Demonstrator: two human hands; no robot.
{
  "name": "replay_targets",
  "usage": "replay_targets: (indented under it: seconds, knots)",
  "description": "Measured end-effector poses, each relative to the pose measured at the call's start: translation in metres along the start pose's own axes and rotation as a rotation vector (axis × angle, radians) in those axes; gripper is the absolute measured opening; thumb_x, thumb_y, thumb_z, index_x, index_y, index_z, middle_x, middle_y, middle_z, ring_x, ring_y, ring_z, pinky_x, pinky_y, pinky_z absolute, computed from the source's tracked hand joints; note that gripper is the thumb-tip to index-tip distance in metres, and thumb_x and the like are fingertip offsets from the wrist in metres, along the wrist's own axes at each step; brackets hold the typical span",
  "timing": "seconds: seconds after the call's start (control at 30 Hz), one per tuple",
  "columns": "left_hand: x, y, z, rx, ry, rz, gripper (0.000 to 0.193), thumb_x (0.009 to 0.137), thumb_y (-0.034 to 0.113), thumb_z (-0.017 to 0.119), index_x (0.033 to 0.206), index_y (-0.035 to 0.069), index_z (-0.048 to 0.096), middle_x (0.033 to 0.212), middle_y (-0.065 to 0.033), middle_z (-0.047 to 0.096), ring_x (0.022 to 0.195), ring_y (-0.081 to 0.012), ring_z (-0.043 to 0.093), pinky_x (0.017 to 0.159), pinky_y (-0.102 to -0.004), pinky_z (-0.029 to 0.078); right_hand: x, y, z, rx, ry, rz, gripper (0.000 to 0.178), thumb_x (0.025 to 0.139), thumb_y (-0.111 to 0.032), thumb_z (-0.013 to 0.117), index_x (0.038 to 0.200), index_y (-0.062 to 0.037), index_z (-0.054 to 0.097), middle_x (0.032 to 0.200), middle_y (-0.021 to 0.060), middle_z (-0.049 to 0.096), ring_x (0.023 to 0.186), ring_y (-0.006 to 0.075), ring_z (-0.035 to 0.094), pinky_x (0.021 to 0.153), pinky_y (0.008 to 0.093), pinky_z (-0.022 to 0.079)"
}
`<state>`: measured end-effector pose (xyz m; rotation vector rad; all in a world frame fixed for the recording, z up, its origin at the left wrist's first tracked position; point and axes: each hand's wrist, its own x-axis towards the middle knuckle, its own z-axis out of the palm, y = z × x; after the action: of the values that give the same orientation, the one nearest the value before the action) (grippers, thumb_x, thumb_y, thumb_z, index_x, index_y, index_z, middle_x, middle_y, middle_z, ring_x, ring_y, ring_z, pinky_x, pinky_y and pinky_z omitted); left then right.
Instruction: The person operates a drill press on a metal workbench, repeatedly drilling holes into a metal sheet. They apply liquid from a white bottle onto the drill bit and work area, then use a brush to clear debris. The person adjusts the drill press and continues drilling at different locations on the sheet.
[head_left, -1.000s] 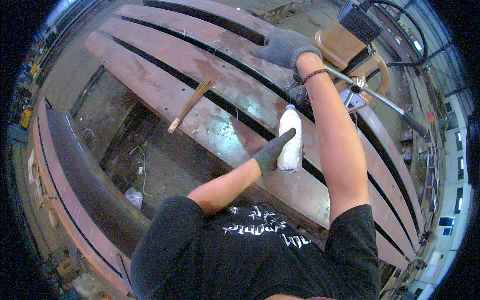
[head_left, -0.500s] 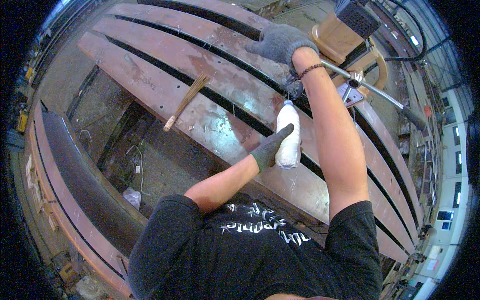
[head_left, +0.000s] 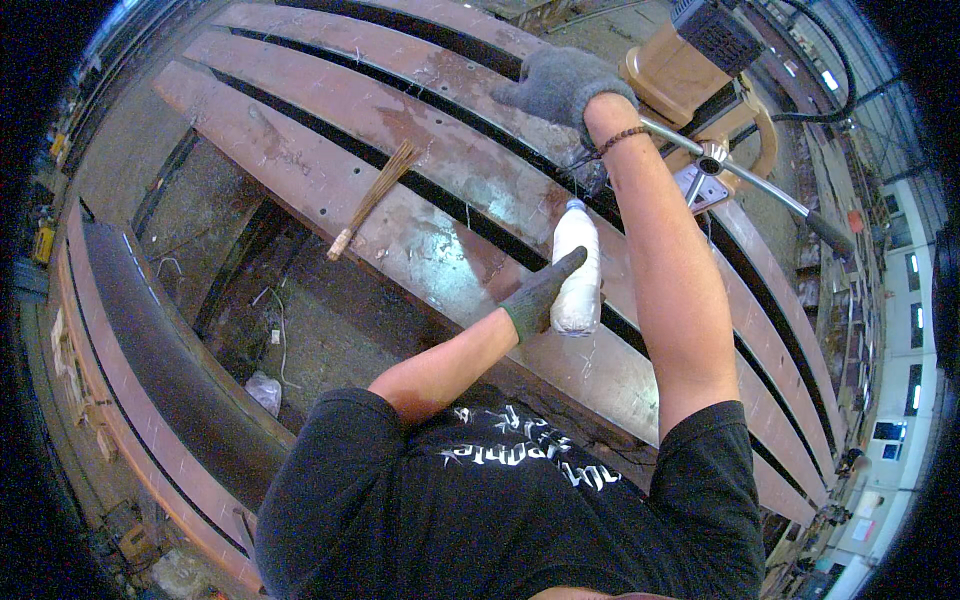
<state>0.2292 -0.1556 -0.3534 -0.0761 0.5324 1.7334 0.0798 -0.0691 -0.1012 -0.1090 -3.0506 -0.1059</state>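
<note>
A clear plastic bottle of white liquid [head_left: 577,270] lies in my gloved left hand [head_left: 545,295], which is closed round its lower half. The bottle's capped neck points away from me, close to the drill's cutter area, partly hidden by my right forearm. My right hand [head_left: 568,85], in a grey knitted glove, is closed at the far end of a feed-lever spoke; the grip itself is hidden under the glove. That lever belongs to a tan drill press [head_left: 690,75] with a dark motor top, standing on long rust-brown steel plates [head_left: 300,165].
A bundle of thin sticks, a brush [head_left: 375,200], lies across the nearer plates. Dark slots run between the plates. Left of them, a curved steel beam [head_left: 150,360] stands beside a crumpled plastic bag [head_left: 264,393]. A black cable [head_left: 848,85] loops behind the drill.
Almost nothing differs. Both hands keep their places, and the bottle has barely shifted.
</note>
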Motion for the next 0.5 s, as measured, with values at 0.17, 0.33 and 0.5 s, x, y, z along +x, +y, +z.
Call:
replay_targets:
  seconds: [0.17,0.33,0.5]
  knots:
    - [0.0000,0.0003,0.0000,-0.032,0.013,-0.025,0.051,0.096,0.047,0.072,0.125,0.005,0.061,0.101,-0.0111,0.072,0.083,-0.0248,0.072,0.076,-0.0398,0.062,-0.0014,-0.0024,-0.0007,-0.002,-0.005,0.050,0.059,0.086,-0.065,0.064,0.104,-0.0111,0.080,0.107,0.0203,0.075,0.099,0.0410,0.072,0.091,0.0489,0.056]
    - [0.0006,0.0001,-0.0003,-0.058,-0.009,-0.035,0.050,0.096,0.046,0.072,0.124,0.006,0.061,0.100,-0.0109,0.072,0.083,-0.0247,0.072,0.076,-0.0399,0.062,-0.0024,-0.0015,0.0000,-0.023,-0.007,0.037,0.059,0.087,-0.065,0.063,0.104,-0.0115,0.080,0.107,0.0200,0.076,0.101,0.0404,0.072,0.092,0.0483,0.056]
    - [0.0030,-0.0015,-0.0032,-0.094,-0.058,-0.027,0.048,0.097,0.046,0.072,0.123,0.006,0.061,0.100,-0.0109,0.072,0.083,-0.0253,0.073,0.077,-0.0407,0.063,0.0010,-0.0004,0.0043,-0.004,-0.009,0.068,0.058,0.088,-0.064,0.063,0.104,-0.0111,0.080,0.107,0.0202,0.075,0.101,0.0401,0.072,0.092,0.0476,0.056]
